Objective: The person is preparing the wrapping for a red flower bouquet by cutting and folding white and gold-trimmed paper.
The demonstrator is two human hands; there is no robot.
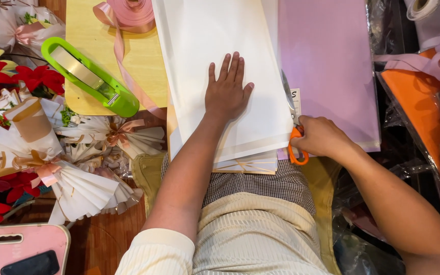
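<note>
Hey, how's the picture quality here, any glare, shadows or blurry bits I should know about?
Head view: even, warm light; the white paper stack is bright, nearly washed out, with a soft shadow beside the left hand. Mild glare on the green tape dispenser and the clear plastic wrap. The right hand and orange-handled scissors look sharp; the edges bow slightly, as from a wide lens.

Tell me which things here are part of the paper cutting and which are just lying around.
In use:
- left hand flat on the white paper sheets
- right hand holding the orange-handled scissors

Lying about:
- green tape dispenser
- pink ribbon roll
- lilac paper sheet
- wrapped paper bouquets
- orange paper sheet
</note>
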